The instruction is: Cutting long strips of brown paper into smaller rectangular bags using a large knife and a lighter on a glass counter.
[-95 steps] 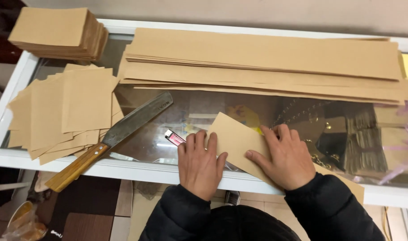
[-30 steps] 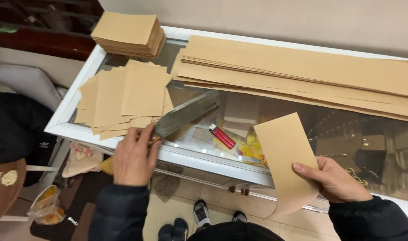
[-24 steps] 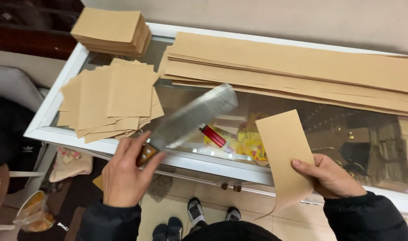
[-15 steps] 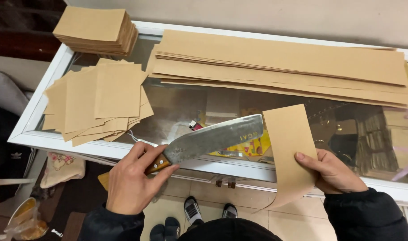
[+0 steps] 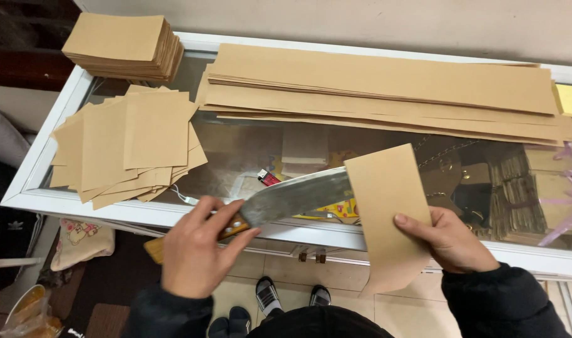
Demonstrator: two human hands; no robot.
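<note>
My left hand point(image 5: 195, 250) grips the wooden handle of a large cleaver-like knife point(image 5: 295, 197). Its wide steel blade points right and its tip goes into the fold of a folded brown paper sheet point(image 5: 389, 206). My right hand point(image 5: 452, 241) holds that sheet upright by its lower right side, thumb on the front. Both hands are over the front edge of a white-framed glass counter point(image 5: 79, 203).
A loose spread of cut brown paper squares point(image 5: 126, 147) lies at the counter's left. A neat stack of squares point(image 5: 123, 40) sits at the far left corner. Long brown paper strips point(image 5: 386, 87) are piled along the back. Shoes and tiled floor show below.
My left hand took the knife from the counter and swung its blade right into the folded sheet. My right hand lifted that sheet off the glass and holds it up.
</note>
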